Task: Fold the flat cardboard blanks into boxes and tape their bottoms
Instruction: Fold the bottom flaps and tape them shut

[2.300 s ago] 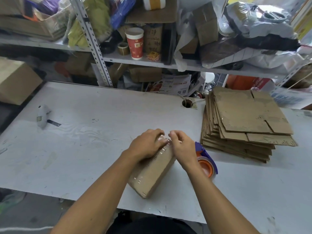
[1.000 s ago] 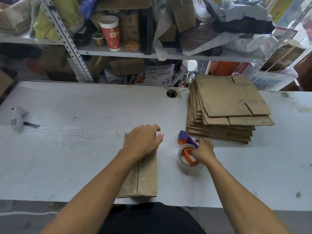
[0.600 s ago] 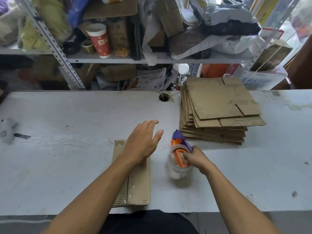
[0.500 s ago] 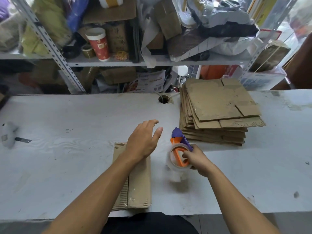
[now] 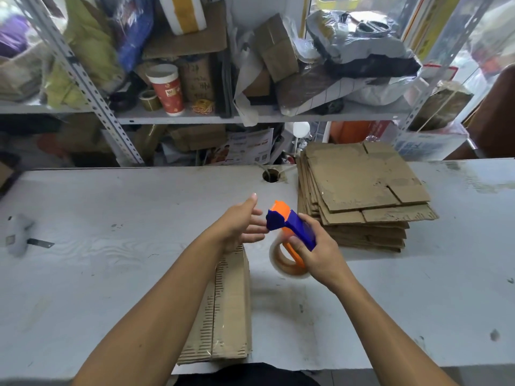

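Observation:
My right hand (image 5: 316, 253) grips a blue and orange tape dispenser (image 5: 289, 232) with a clear tape roll, held above the table. My left hand (image 5: 242, 224) hovers beside the dispenser's front end, fingers relaxed and reaching toward it. A folded cardboard box (image 5: 227, 307) lies on the table under my left forearm, with clear tape along its seam. A stack of flat cardboard blanks (image 5: 359, 190) sits at the right rear of the table.
The white table (image 5: 111, 218) has a cable hole (image 5: 271, 175) near its back edge. A small white scanner-like device (image 5: 16, 235) lies at the far left. Cluttered metal shelves (image 5: 195, 115) with a red paper cup (image 5: 165, 89) stand behind the table.
My right hand picked up the tape dispenser and raised it off the table. My left hand left the taped box and moved up toward the dispenser.

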